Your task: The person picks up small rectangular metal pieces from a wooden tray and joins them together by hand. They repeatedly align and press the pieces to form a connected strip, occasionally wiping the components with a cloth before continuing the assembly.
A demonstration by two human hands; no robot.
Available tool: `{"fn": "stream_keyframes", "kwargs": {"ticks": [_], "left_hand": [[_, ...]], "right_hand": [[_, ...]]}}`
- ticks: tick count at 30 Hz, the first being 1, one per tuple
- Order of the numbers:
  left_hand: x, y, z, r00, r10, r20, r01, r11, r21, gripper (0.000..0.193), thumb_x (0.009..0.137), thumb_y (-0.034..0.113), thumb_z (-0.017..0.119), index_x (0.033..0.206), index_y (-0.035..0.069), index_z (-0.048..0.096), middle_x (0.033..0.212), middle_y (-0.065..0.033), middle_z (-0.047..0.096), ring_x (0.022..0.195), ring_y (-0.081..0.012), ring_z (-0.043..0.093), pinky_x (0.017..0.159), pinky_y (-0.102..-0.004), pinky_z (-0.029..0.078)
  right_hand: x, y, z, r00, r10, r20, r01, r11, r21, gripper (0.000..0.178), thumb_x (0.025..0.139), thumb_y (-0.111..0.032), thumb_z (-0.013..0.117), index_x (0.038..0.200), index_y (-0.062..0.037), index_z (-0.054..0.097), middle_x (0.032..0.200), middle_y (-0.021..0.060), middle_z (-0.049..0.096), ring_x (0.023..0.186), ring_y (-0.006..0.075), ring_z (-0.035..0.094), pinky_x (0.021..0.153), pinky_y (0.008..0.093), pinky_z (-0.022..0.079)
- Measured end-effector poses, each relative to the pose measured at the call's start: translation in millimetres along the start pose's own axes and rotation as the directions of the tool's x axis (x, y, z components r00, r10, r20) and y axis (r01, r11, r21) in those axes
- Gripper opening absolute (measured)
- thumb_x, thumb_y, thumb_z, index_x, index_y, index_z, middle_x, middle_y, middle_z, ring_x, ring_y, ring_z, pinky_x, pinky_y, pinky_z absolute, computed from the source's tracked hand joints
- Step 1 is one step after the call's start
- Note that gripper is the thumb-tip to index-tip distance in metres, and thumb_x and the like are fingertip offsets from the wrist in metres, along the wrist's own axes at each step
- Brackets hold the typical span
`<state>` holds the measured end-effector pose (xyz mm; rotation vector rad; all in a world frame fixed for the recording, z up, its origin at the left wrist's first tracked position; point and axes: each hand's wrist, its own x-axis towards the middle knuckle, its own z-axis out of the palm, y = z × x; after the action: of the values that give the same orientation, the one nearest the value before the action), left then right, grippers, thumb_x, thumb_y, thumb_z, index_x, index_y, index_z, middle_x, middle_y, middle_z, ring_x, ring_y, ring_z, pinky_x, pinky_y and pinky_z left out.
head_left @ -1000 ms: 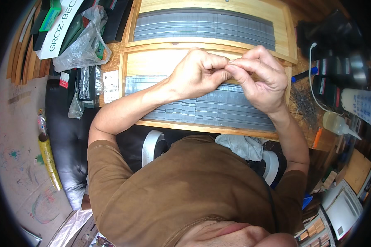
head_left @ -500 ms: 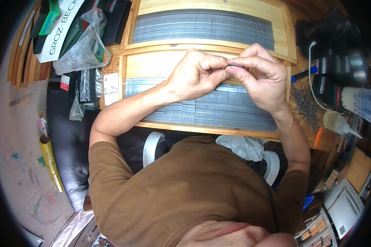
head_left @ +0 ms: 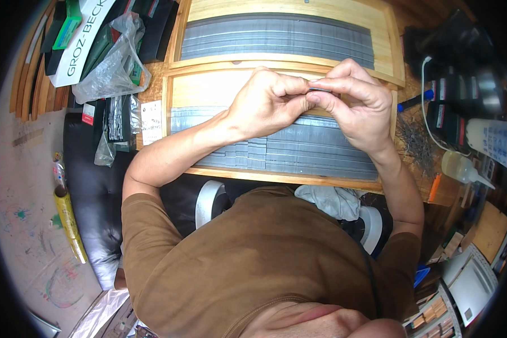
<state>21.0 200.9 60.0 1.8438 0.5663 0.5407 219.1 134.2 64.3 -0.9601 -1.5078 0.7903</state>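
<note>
Wooden workbench (head_left: pixel 157 84): over its near wooden tray (head_left: pixel 265 176), left hand (head_left: pixel 269 102) and right hand (head_left: pixel 361 107) pinch a thin dark sliver (head_left: pixel 321 89), which slackened fingertips might drop among packed grey strips (head_left: pixel 321 151).

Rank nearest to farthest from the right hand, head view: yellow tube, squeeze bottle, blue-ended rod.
1. Blue-ended rod, just right of the right hand.
2. Squeeze bottle, farther right and lower.
3. Yellow tube, far left in the picture.
</note>
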Motion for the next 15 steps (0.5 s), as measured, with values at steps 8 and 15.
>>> {"fn": "stream_keyframes", "kwargs": {"ticks": [8,15], "left_hand": [[-2.6,-4.6,4.8,1.0,0.021,-0.004,-0.021,0.998,-0.059,0.019,0.098,0.005,0.071,0.115,-0.002,0.075,0.094,-0.0123,0.079,0.085,-0.0112,0.073,0.072,-0.0236,0.06],[-2.8,-2.6,1.9,1.0,0.015,0.019,-0.014,0.999,-0.037,0.018,0.097,0.005,0.072,0.113,-0.002,0.076,0.091,-0.0115,0.079,0.081,-0.0096,0.072,0.069,-0.0234,0.059]], "right_hand": [[-0.7,2.3,-1.3,1.0,0.008,0.025,-0.009,0.999,0.035,0.016,0.084,0.003,0.082,0.098,-0.0039,0.081,0.088,0.0013,0.067,0.073,0.006,0.058,0.062,0.0197,0.047],[-0.6,1.3,-0.7,1.0,-0.017,0.018,0.017,1.0,0.006,0.015,0.085,0.002,0.082,0.098,-0.0035,0.08,0.088,0.0018,0.068,0.072,0.006,0.058,0.062,0.0198,0.048]]}}
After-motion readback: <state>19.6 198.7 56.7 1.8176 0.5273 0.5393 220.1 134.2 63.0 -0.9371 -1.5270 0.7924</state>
